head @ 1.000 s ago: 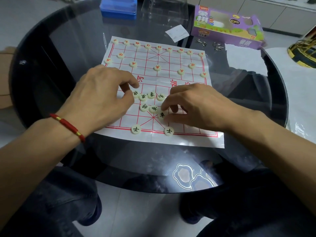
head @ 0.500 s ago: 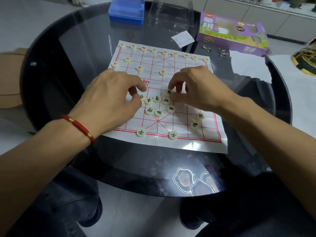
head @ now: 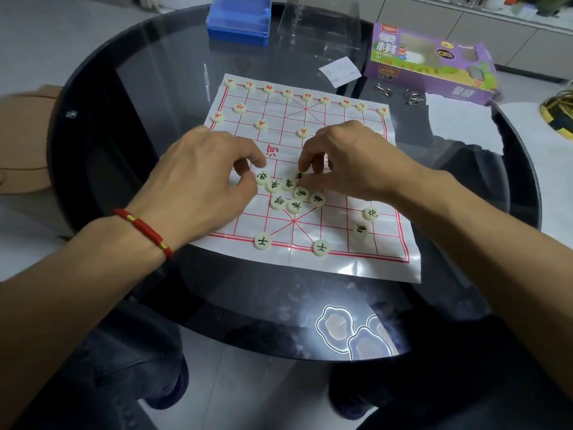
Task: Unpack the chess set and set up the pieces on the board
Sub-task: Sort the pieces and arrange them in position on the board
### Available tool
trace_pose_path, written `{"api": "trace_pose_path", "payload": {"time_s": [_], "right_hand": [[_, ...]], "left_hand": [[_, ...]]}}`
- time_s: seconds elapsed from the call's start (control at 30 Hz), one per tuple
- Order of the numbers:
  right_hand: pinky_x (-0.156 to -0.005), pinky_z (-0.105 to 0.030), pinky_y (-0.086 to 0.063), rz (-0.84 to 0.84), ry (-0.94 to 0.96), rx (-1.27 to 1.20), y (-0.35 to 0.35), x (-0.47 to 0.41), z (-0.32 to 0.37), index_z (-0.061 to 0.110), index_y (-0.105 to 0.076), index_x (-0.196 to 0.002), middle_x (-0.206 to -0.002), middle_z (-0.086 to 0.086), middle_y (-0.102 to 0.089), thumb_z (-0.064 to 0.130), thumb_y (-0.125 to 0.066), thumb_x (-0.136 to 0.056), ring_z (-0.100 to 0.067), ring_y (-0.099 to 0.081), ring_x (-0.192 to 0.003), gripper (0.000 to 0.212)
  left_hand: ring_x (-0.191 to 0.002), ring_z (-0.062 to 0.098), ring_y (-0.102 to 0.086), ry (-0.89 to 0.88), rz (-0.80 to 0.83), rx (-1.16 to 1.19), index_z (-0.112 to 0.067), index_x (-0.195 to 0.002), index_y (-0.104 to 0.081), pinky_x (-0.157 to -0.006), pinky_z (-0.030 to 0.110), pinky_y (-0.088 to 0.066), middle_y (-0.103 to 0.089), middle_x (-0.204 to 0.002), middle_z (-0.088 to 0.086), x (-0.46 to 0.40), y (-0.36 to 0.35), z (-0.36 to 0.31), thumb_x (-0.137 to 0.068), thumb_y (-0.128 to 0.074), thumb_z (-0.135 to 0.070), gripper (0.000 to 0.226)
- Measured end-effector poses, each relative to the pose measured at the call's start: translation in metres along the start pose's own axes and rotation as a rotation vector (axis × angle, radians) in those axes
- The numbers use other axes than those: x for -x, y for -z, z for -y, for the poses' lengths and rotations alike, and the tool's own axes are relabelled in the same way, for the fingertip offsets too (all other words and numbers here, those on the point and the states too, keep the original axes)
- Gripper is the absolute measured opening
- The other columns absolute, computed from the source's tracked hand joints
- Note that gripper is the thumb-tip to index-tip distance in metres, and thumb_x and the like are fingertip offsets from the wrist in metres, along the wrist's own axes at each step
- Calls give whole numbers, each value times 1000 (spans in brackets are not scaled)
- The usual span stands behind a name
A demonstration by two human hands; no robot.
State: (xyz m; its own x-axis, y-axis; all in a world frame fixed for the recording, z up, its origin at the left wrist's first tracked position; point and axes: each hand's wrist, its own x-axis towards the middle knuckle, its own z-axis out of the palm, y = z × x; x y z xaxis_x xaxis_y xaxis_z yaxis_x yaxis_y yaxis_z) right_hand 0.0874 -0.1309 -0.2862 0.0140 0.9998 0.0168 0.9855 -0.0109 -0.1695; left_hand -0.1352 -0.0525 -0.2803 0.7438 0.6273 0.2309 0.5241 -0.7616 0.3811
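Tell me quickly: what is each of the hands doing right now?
Left hand: fingers curled beside the black pieces; any hold cannot be told.
Right hand: pinching one black piece.

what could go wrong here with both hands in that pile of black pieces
1. The black-lettered cream discs lie bunched and touching mid-board; the right hand pinching one disc and the left hand beside the pile could knock neighbours out of place.
2. The thin white paper board with red grid lines lies loose on the dark glass table; a dragging wrist might shift it and disturb the red-lettered discs already lined up.
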Motion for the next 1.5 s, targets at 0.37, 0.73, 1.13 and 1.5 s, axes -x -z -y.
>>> {"api": "trace_pose_path", "payload": {"time_s": [0.37, 0.73, 1.13, 1.5], "right_hand": [[-73, -37, -59, 25, -3, -10, 1, 3, 1, 24, -72, -108, -96, 6, -68, 44, -73, -87, -10, -61, -81, 29], [-68, -17, -49, 60, 34, -19, 18, 23, -1, 22, -73, -105, -96, 7, -69, 34, -68, -93, -4, -59, -76, 18], [-70, -22, -55, 104, 31, -10, 24, 48, 2, 24, -70, -114, -102, 10, -66, 32, -70, -91, -4, -58, -78, 24], [-69, -22, -55, 213, -104, -118, 37, 134, -15, 41, -65, -112, -103, 20, -60, 38, -66, -82, -2, -61, -81, 30]], "left_hand": [[-97, 8, -43, 11, 9, -4, -31, -120, -68, -91, 38, -47, -67, -113, -8, 0, -1, 0, -94, -60, -29, 27], [-94, 9, -45, -17, 10, -1, -31, -117, -68, -90, 37, -47, -67, -107, -10, -1, -2, 1, -93, -60, -28, 26], [-93, 9, -47, -69, 15, 6, -32, -115, -69, -87, 36, -47, -62, -98, -14, -2, -9, -4, -93, -60, -28, 25], [-94, 18, -54, -155, 54, 48, -29, -112, -71, -88, 38, -46, -68, -97, -9, -5, -19, -22, -91, -59, -23, 25]]}}
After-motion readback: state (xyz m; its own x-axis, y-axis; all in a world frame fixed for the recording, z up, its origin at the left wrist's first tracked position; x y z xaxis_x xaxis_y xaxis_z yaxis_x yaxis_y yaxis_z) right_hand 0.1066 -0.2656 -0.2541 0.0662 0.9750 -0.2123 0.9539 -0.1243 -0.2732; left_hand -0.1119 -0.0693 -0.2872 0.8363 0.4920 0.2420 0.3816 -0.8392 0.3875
